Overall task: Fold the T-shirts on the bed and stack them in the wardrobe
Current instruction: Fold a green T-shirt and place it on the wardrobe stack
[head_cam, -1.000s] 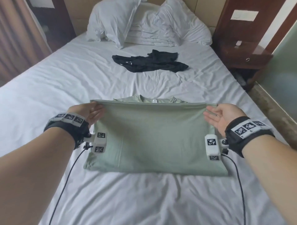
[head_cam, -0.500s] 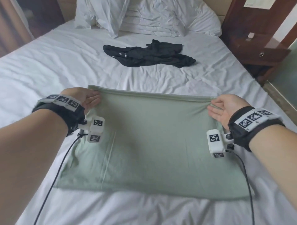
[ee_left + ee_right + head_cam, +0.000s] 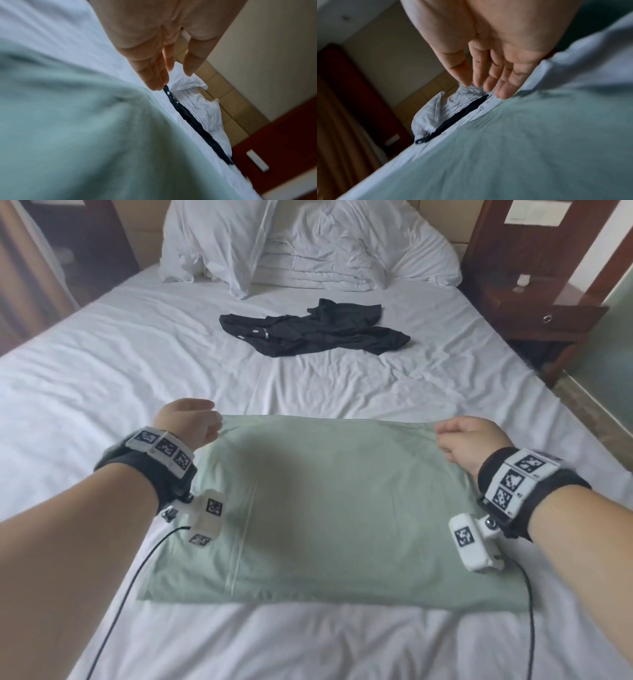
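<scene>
A pale green T-shirt lies folded into a flat rectangle on the white bed in front of me. My left hand hovers at its far left corner, and in the left wrist view the fingers are straight and hold nothing above the green T-shirt. My right hand is at the far right corner, its fingers loosely extended just over the green T-shirt's edge. A crumpled black T-shirt lies farther up the bed.
White pillows are piled at the headboard. A dark wooden nightstand stands to the right of the bed and a brown curtain hangs on the left. Cables run from both wrist cameras across the sheet.
The folded-over half of the green T-shirt has been laid flat over the collar. Both hands have let go of its far corners and turned palm down.
</scene>
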A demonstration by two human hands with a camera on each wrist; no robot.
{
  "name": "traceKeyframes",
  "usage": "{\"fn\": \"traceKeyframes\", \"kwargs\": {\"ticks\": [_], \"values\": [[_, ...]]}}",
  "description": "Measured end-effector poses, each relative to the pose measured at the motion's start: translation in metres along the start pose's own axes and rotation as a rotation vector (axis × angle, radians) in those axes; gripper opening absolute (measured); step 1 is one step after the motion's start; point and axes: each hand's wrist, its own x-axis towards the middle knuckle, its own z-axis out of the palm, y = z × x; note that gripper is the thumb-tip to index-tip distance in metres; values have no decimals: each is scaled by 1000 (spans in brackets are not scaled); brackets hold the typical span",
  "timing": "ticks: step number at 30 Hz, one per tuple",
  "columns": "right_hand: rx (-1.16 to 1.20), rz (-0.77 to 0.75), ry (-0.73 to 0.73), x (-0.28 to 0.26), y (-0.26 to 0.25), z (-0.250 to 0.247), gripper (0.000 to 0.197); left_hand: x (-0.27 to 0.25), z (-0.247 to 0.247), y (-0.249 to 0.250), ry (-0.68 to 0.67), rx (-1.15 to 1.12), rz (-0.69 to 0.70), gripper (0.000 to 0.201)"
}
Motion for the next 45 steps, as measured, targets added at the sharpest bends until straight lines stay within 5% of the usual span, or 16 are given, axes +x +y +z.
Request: {"fn": "traceKeyframes", "kwargs": {"ticks": [3, 6, 12, 15, 18, 22, 29, 45], "values": [[-430, -138, -323, -42, -9, -16, 23, -42, -14, 6, -82, 456, 200, 13], [-864, -185, -589, -88, -23, -27, 22, -82, -29, 7, -301, 992, 301, 11], [-1233, -164, -607, -152, -5, -29, 62, -137, -47, -22, -616, 1542, 278, 97], [-1188, -111, -574, -165, 18, -25, 81, -146, -49, -42, -674, 1620, 234, 125], [-1129, -113, -574, -166, 29, -21, 89, -145, -40, -57, -627, 1672, 231, 128], [-1127, -132, -558, -162, 22, -20, 72, -140, -26, -68, -595, 1699, 326, 111], [-1139, -171, -540, -149, 18, -20, 48, -125, -31, -71, -573, 1611, 293, 80], [-1180, -190, -513, -118, 21, -23, 35, -104, -22, -71, -449, 1642, 270, 52]]}}
